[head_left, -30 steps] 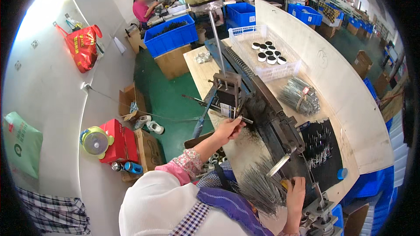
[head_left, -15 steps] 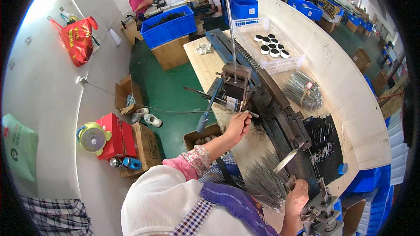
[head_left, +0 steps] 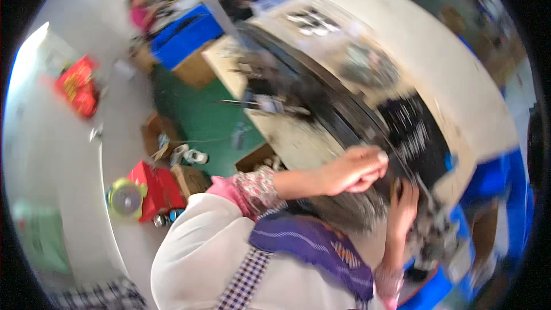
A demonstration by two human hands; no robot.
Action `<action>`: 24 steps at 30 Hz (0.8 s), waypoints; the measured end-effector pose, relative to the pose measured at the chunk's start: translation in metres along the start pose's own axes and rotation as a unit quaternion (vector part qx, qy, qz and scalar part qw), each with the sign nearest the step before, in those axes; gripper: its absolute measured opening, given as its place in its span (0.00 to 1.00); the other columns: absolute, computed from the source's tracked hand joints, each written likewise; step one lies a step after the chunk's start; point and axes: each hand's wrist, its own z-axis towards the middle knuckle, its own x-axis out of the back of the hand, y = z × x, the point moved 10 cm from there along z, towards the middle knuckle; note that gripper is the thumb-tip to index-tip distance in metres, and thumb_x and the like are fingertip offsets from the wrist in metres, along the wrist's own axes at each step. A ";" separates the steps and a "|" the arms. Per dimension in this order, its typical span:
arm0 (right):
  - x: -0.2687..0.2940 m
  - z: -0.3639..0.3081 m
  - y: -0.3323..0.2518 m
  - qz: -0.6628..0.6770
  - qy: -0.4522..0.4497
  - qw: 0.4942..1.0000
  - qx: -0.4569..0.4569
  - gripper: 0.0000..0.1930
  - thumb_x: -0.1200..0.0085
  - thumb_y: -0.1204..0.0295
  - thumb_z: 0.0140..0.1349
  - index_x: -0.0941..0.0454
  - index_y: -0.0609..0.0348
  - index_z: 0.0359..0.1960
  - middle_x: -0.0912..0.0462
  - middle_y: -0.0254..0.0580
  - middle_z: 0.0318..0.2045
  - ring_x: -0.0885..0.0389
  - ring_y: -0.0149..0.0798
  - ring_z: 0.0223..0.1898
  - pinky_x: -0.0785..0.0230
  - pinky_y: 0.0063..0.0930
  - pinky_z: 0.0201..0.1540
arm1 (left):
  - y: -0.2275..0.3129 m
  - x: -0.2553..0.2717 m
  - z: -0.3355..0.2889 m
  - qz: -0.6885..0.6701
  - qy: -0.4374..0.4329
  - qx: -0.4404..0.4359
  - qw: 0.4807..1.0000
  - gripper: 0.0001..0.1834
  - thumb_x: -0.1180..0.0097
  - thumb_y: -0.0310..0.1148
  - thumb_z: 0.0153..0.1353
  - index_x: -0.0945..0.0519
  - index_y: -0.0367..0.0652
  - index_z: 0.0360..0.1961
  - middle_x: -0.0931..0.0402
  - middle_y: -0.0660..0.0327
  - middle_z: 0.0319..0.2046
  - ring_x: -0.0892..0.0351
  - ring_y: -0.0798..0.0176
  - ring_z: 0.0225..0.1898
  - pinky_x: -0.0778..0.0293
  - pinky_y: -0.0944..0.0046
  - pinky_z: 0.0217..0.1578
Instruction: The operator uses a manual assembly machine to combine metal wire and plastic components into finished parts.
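Note:
My left hand (head_left: 357, 172) is over the bench at the near side of the long dark metal machine (head_left: 321, 89), its fingers curled closed. Whatever it may hold is hidden by the fingers and blur. Just right of it, my right hand (head_left: 403, 202) has its fingers bent together at the machine's near end; I cannot make out what is between them. Beneath my left hand lies a bundle of thin grey metal wires (head_left: 350, 209), partly covered. Beyond both hands a black mat (head_left: 414, 129) carries several loose thin metal pieces.
A second wire bundle (head_left: 369, 64) lies past the machine. Behind it, a white crate (head_left: 344, 11) holds black-topped white cylinders (head_left: 313, 21). A pale curved board (head_left: 459, 74) edges the bench. Metal clamp-like parts (head_left: 433, 232) stand at the near right. Blue bin (head_left: 186, 37) is far left.
My left hand has left the lever-like part by the machine's middle and moved right and nearer, beside my right hand. My view has shifted and blurred; the right hand sits higher in the picture.

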 end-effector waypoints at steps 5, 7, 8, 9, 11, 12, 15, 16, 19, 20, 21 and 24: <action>-0.017 0.010 0.023 0.027 -0.052 0.989 -0.139 0.11 0.46 0.64 0.63 0.27 0.60 0.38 0.21 0.56 0.27 0.20 0.57 0.29 0.28 0.45 0.29 | -0.052 -0.019 0.022 0.032 0.005 0.111 0.993 0.17 0.57 0.45 0.71 0.30 0.43 0.32 0.43 0.72 0.16 0.46 0.76 0.11 0.51 0.75 0.11; 0.006 0.006 0.005 0.050 -0.006 0.995 -0.088 0.10 0.46 0.66 0.62 0.27 0.59 0.39 0.20 0.53 0.25 0.19 0.55 0.29 0.28 0.44 0.29 | -0.066 -0.010 0.042 0.002 0.026 0.116 0.993 0.16 0.57 0.44 0.71 0.30 0.43 0.31 0.43 0.73 0.16 0.46 0.76 0.11 0.50 0.75 0.12; 0.011 -0.002 0.003 0.053 -0.019 0.995 -0.081 0.09 0.45 0.67 0.61 0.27 0.59 0.38 0.19 0.50 0.25 0.19 0.53 0.28 0.28 0.42 0.27 | -0.073 -0.009 0.050 0.000 0.017 0.114 0.993 0.16 0.56 0.44 0.71 0.29 0.43 0.32 0.43 0.73 0.16 0.45 0.77 0.12 0.49 0.75 0.12; 0.019 -0.012 0.005 0.045 -0.021 0.995 -0.090 0.09 0.45 0.67 0.61 0.27 0.59 0.38 0.19 0.50 0.25 0.19 0.53 0.28 0.28 0.42 0.27 | -0.078 -0.009 0.056 -0.011 0.018 0.111 0.994 0.16 0.56 0.44 0.71 0.29 0.43 0.32 0.43 0.74 0.16 0.45 0.78 0.13 0.49 0.76 0.13; 0.028 -0.021 0.005 0.055 -0.038 0.994 -0.087 0.08 0.43 0.70 0.59 0.27 0.59 0.36 0.20 0.50 0.24 0.19 0.53 0.27 0.28 0.41 0.27 | -0.081 -0.008 0.064 -0.016 0.031 0.105 0.994 0.16 0.57 0.44 0.71 0.29 0.44 0.31 0.42 0.74 0.17 0.45 0.78 0.13 0.49 0.75 0.14; 0.035 -0.023 0.004 0.082 -0.036 0.992 -0.091 0.07 0.42 0.72 0.57 0.26 0.59 0.34 0.21 0.49 0.23 0.20 0.53 0.26 0.29 0.41 0.27 | -0.081 -0.008 0.066 -0.017 0.032 0.101 0.994 0.16 0.57 0.44 0.71 0.29 0.44 0.31 0.42 0.74 0.17 0.45 0.78 0.13 0.49 0.75 0.14; 0.043 -0.025 -0.006 0.096 -0.095 0.988 -0.071 0.07 0.41 0.72 0.55 0.26 0.59 0.33 0.21 0.50 0.22 0.21 0.53 0.25 0.30 0.41 0.27 | -0.078 -0.002 0.068 0.005 0.051 0.109 0.993 0.16 0.54 0.45 0.70 0.29 0.44 0.30 0.45 0.74 0.16 0.46 0.77 0.13 0.50 0.74 0.14; 0.044 -0.024 -0.011 0.109 -0.103 0.987 -0.064 0.08 0.40 0.73 0.54 0.25 0.59 0.33 0.22 0.52 0.23 0.21 0.54 0.26 0.30 0.41 0.28 | -0.080 0.003 0.067 -0.002 0.051 0.112 0.992 0.16 0.53 0.44 0.69 0.28 0.44 0.29 0.42 0.73 0.16 0.44 0.76 0.13 0.50 0.73 0.13; 0.046 -0.008 -0.027 0.146 -0.157 0.974 -0.067 0.06 0.42 0.74 0.56 0.24 0.62 0.34 0.21 0.54 0.25 0.21 0.55 0.27 0.30 0.40 0.31 | -0.080 0.024 0.063 0.032 0.130 0.107 0.985 0.12 0.49 0.37 0.64 0.26 0.41 0.28 0.37 0.68 0.15 0.40 0.73 0.12 0.48 0.70 0.12; 0.052 -0.001 -0.033 0.148 -0.168 0.972 -0.070 0.06 0.43 0.75 0.56 0.24 0.64 0.32 0.22 0.55 0.25 0.21 0.54 0.27 0.31 0.37 0.29 | -0.081 0.022 0.065 -0.003 0.102 0.080 0.992 0.08 0.49 0.33 0.60 0.25 0.40 0.28 0.35 0.65 0.15 0.38 0.71 0.12 0.47 0.68 0.12; 0.058 0.003 -0.033 0.131 -0.179 0.971 -0.091 0.06 0.43 0.75 0.56 0.24 0.65 0.31 0.23 0.56 0.23 0.21 0.52 0.25 0.31 0.34 0.28 | -0.089 0.020 0.069 -0.012 0.120 0.093 0.988 0.08 0.48 0.33 0.61 0.25 0.40 0.28 0.34 0.64 0.16 0.37 0.71 0.12 0.45 0.68 0.12; 0.074 0.013 -0.035 0.124 -0.156 0.976 -0.083 0.06 0.45 0.75 0.60 0.24 0.67 0.31 0.22 0.54 0.23 0.22 0.44 0.23 0.31 0.33 0.29 | -0.089 0.009 0.073 -0.029 0.112 0.085 0.990 0.15 0.52 0.42 0.68 0.28 0.42 0.29 0.36 0.68 0.17 0.38 0.73 0.13 0.44 0.70 0.11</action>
